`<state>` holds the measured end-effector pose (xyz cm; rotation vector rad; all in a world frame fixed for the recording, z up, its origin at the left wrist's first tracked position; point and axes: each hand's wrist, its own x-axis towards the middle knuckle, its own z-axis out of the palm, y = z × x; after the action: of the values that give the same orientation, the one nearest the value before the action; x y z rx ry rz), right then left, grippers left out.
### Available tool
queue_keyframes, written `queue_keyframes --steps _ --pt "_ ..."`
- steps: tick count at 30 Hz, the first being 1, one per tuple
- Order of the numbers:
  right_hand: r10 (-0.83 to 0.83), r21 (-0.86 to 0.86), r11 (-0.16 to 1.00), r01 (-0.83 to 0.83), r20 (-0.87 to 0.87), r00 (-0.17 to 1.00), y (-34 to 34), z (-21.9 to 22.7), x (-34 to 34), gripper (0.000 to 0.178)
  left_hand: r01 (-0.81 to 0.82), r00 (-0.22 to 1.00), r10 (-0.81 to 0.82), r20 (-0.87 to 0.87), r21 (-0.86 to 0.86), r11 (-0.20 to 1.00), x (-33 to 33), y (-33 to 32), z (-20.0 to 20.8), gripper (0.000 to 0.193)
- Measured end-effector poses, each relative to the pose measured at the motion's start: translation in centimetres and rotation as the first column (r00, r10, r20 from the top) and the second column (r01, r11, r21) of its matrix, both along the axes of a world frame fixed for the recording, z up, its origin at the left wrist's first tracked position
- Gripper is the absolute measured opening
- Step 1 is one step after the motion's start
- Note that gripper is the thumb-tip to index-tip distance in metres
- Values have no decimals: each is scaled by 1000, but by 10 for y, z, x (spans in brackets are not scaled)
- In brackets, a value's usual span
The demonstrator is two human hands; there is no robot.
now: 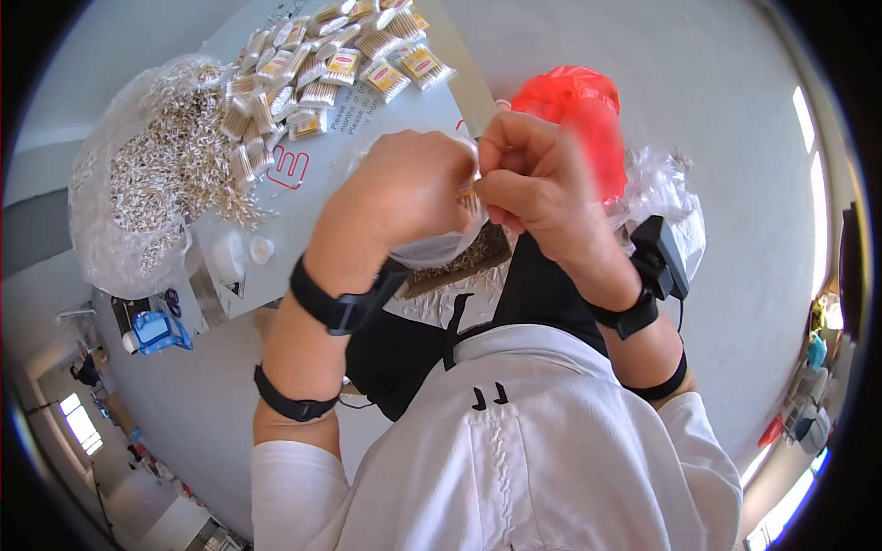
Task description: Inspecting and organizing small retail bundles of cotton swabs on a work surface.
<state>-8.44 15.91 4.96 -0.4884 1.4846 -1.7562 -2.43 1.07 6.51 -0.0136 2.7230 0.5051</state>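
Note:
Both my hands meet in the middle of the view around a small clear packet of cotton swabs (pixel 471 202). My left hand (pixel 404 188) is closed around it, knuckles up, hiding most of it. My right hand (pixel 537 179) pinches at the packet's upper end with thumb and forefinger. Just what those fingertips hold is hard to see. Below my hands, an open brown box (pixel 491 246) with loose cotton swabs in it stands near my lap. A pale plastic sheet or bag (pixel 436 250) hangs over its left side.
Filled swab packets (pixel 340 66) lie heaped on the table (pixel 303 216) ahead. A large clear bag (pixel 87 193) spills loose cotton swabs (pixel 161 165) at the left. A red plastic bag (pixel 570 87) and a crumpled clear bag (pixel 675 197) are on the right. A blue-and-white pouch (pixel 158 331) sits lower left.

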Motion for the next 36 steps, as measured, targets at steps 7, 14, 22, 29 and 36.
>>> queue_keyframes --steps 7,14,22,29,36 --pt "103 7 995 -103 -90 991 7 7 -19 4 29 999 -34 19 203 979 2 -23 13 24" --pt "202 91 972 -216 -795 572 41 14 -31 25 103 880 34 -473 262 960 67 -41 57 32" --pt "169 95 980 -176 -860 482 11 -23 -29 14 -11 840 180 -512 314 949 77 -48 -14 28" --pt "119 73 993 -95 -593 796 -5 -33 -36 17 -216 756 503 -418 567 795 72 -50 -33 24" --pt "88 16 986 -168 -895 436 10 -35 -42 10 -130 760 319 -566 349 928 79 -38 -21 36"
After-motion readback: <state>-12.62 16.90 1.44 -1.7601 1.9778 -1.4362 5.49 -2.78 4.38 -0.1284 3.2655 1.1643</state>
